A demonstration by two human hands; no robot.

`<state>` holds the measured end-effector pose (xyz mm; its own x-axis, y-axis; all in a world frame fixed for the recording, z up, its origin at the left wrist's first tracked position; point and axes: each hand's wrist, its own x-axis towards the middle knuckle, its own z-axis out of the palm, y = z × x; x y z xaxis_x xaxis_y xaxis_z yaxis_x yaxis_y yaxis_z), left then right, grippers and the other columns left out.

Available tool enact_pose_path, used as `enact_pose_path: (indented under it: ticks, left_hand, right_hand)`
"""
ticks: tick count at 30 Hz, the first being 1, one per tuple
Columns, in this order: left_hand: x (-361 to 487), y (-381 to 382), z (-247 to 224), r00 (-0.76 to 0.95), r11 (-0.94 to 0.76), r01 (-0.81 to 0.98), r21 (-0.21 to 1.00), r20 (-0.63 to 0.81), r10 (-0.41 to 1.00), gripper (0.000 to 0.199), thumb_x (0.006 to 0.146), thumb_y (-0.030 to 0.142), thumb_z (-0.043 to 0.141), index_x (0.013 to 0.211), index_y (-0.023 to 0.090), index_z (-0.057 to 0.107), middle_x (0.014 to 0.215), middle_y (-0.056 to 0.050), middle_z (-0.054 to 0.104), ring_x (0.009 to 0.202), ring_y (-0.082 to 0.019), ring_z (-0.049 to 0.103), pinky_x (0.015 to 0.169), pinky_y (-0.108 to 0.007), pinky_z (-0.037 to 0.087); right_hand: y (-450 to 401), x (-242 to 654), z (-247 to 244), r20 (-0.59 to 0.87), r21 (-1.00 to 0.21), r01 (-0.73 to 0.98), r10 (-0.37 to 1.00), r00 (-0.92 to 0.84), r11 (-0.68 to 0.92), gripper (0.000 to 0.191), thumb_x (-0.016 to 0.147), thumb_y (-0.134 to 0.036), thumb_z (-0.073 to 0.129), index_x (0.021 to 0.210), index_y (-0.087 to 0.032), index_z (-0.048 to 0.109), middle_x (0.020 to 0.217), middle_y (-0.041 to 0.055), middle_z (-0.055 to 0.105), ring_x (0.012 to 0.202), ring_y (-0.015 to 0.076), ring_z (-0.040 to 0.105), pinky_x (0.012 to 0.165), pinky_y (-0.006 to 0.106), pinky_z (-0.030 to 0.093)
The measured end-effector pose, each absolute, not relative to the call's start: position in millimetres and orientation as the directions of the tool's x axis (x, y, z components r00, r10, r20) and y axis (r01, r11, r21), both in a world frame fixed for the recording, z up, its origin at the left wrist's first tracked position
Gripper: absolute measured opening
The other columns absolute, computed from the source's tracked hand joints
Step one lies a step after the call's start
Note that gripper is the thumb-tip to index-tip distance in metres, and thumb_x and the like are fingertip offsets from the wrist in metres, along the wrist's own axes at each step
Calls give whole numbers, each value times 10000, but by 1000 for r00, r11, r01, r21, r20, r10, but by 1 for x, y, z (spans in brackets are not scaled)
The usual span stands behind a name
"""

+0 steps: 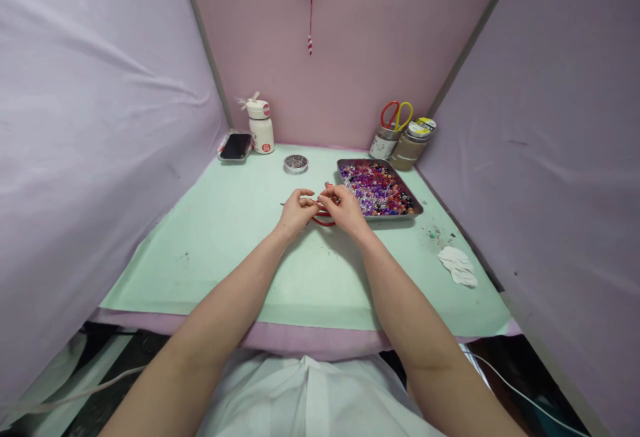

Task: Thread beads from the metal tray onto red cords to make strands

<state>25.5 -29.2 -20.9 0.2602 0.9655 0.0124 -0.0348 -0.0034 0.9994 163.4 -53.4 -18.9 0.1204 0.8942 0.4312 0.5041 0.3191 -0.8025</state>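
Near the middle of the table, my left hand (pixel 299 210) and my right hand (pixel 345 208) almost meet. Thumb and fingertips are pinched together on each hand. Whatever lies between them is too small to name. Red-handled scissors (pixel 325 222) rest on the table beneath my hands, partly covered by them; a thin blade tip pokes out at the left. Just to the right of my right hand stands a metal tray (pixel 418 209) full of loose purple, red, orange and clear beads (pixel 375 187). A small round container (pixel 296 164) with tiny dark pieces sits beyond my left hand.
At the back left are a white bottle (pixel 262 132) and a phone (pixel 236 146). Back right hold a jar (pixel 410 147) and a can (pixel 384 142) with red and yellow scissors (pixel 397 116). A crumpled white tissue (pixel 457 266) lies right. A beaded string (pixel 311 4) hangs behind.
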Motion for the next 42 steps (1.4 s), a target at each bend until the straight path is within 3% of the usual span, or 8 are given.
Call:
enact_pose_path:
  ticks: [4,8,15,21,26,35,42]
  left_hand:
    - [27,-30,-24,245,-114,55,992,98,965,442,585,29,591,984,199,499,621,56,595,552,-98,531,567,-205,379]
    - [28,-29,-27,272,-173,83,981,145,951,459,590,22,575,1000,204,478,661,43,620,595,-109,564,610,-220,404]
    - [28,-27,-24,195,10,-85,996,7,981,424,618,142,666,992,198,476,723,21,626,608,-109,575,571,-213,396]
    - [26,-24,-25,194,66,-227,972,-21,981,410,622,143,676,982,178,483,706,27,617,573,-88,557,561,-213,381]
    - [27,-27,-21,218,43,-247,968,12,976,428,618,131,681,995,173,483,720,20,630,613,-96,584,573,-213,387]
    - [27,-32,-13,235,51,-194,980,-4,972,421,627,141,680,1004,180,495,734,19,631,583,-87,554,552,-211,369]
    - [25,-30,-16,302,128,-288,949,-37,952,384,632,124,678,977,166,515,664,29,595,533,-69,496,523,-200,340]
  right_hand:
    - [-56,159,-17,463,-772,513,885,50,375,129,772,-338,601,777,-211,620,873,47,560,908,204,555,809,340,434]
    - [-56,157,-17,482,-741,548,876,32,388,85,768,-221,560,687,-211,585,784,22,528,866,192,554,897,371,403]
    - [-51,160,-21,438,-829,450,886,153,332,94,782,-267,537,729,-206,585,903,50,546,1018,203,536,837,320,430]
    - [-48,160,-25,270,-939,263,948,171,220,138,761,-338,552,765,-202,573,821,18,612,789,164,585,777,299,447]
    - [-46,160,-26,187,-977,133,969,160,166,147,728,-349,579,743,-204,560,743,0,606,752,155,573,750,295,458]
    - [-48,160,-24,194,-978,121,960,202,173,115,659,-282,612,716,-198,557,705,-2,593,678,137,535,693,284,452]
    - [-48,160,-24,209,-974,138,954,216,182,116,638,-278,600,702,-194,554,675,-16,578,658,130,529,677,275,450]
